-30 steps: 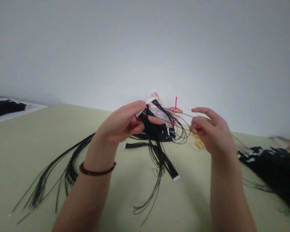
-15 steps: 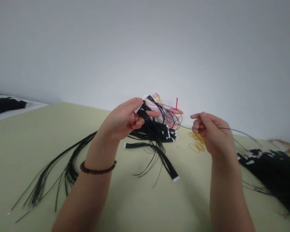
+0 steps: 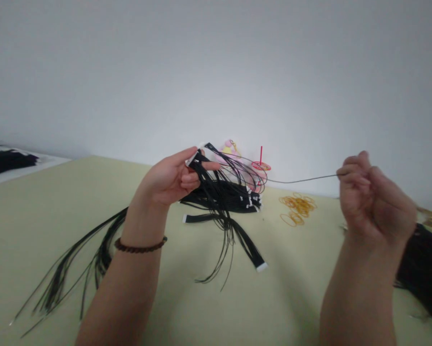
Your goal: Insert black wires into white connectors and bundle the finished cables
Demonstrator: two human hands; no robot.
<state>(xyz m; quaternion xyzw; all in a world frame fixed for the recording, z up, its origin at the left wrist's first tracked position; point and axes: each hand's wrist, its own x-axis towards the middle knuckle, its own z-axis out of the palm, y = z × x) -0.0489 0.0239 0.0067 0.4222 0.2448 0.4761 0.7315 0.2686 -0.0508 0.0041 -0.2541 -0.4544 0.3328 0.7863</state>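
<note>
R hand [image 3: 372,199] moved right, thin wire [image 3: 302,181] near-straight.

Black wire [image 3: 302,180]: end hidden in right hand [image 3: 376,197]; far-right bundle [image 3: 425,269] cut by edge.

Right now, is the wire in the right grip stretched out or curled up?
Mostly stretched out: the thin wire runs from the right grip toward the black bundle in the left grip, sagging slightly.

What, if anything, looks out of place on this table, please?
Nothing looks clearly spilled or broken. The pink cup seems odd standing so near the black wires, and the yellow bands lie in a loose, untidy heap.
</note>
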